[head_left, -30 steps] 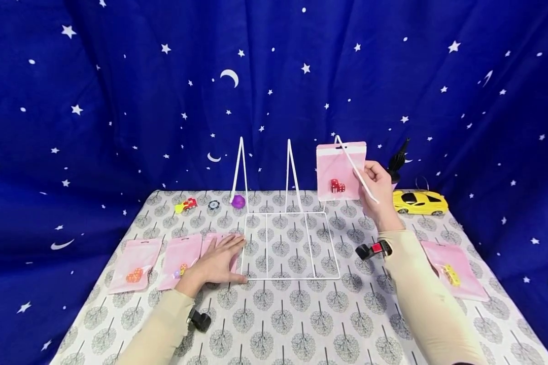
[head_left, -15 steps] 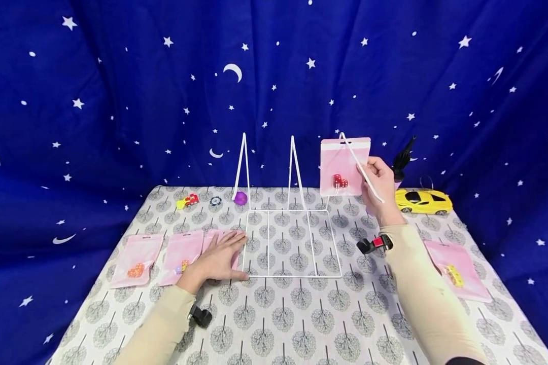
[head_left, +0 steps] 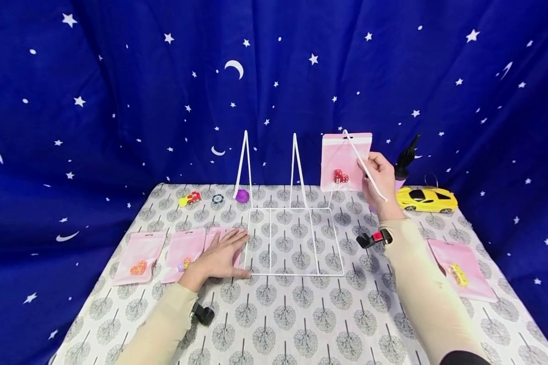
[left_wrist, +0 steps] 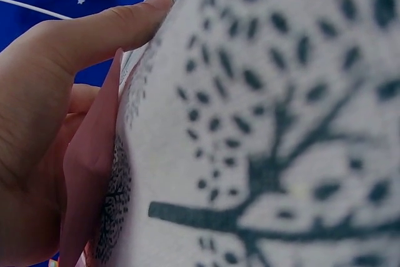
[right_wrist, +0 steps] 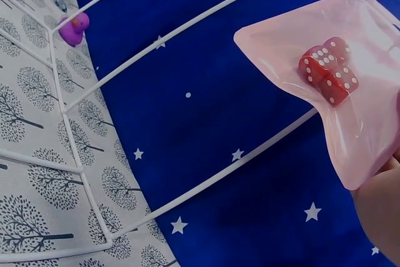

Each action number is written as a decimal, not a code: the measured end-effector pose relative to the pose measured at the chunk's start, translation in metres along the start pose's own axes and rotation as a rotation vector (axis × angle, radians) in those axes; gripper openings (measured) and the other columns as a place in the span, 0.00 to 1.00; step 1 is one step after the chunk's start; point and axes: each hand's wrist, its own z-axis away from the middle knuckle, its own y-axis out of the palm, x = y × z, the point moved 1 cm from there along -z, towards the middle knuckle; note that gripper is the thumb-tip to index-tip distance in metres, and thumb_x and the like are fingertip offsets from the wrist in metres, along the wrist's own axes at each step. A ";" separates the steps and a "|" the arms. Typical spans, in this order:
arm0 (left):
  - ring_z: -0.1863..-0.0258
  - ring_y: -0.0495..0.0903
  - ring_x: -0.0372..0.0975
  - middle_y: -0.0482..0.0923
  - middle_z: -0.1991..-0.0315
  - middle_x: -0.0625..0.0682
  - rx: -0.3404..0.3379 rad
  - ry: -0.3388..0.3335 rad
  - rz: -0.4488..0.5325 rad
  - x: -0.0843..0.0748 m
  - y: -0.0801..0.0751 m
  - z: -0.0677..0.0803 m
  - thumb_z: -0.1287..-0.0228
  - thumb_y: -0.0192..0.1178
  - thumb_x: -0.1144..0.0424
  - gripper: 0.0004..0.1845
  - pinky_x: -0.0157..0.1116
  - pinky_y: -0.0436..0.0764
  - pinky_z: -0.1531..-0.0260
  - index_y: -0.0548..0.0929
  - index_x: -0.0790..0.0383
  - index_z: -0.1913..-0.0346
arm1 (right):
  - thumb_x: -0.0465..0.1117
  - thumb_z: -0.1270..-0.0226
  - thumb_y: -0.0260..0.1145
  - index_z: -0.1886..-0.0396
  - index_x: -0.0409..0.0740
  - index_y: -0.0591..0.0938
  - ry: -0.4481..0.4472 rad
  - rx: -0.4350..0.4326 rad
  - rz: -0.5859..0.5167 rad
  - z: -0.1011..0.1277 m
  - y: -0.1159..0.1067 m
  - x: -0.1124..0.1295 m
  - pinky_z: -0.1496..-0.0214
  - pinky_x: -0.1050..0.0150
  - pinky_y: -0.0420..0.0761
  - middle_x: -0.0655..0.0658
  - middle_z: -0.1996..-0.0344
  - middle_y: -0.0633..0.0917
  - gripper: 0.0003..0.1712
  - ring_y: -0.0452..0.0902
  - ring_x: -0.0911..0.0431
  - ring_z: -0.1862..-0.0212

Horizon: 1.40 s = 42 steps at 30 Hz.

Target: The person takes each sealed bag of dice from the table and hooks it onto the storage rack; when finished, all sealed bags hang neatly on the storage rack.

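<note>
Two hands, we note. Right hand (head_left: 379, 175): thumb and fingers pinch right edge of glossy pink bag (head_left: 342, 158), held upright at far right behind slanting prong of white wire rack (head_left: 297, 275); whether prong threads bag's hole, we cannot tell. Red dice (head_left: 340, 176) with white pips show inside. Left hand (head_left: 216, 257): fingers straight, spread, fingertips at rack's left rail, palm over flat pink pouch (head_left: 212, 235). Below, we see pale tree-printed cloth (head_left: 283, 322); far right, smooth yellow car (head_left: 426, 199).

Pink bag (head_left: 334, 156), white rack (head_left: 301, 175), starry curtain (head_left: 182, 91)
</note>
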 end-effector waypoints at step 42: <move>0.22 0.46 0.50 0.48 0.22 0.50 -0.007 0.007 0.013 -0.004 -0.005 0.001 0.57 0.63 0.25 0.61 0.64 0.42 0.28 0.55 0.55 0.24 | 0.27 0.29 0.55 0.58 0.31 0.78 0.206 0.175 -0.170 0.037 -0.069 -0.029 0.59 0.63 0.87 0.40 0.67 0.87 0.06 0.86 0.52 0.65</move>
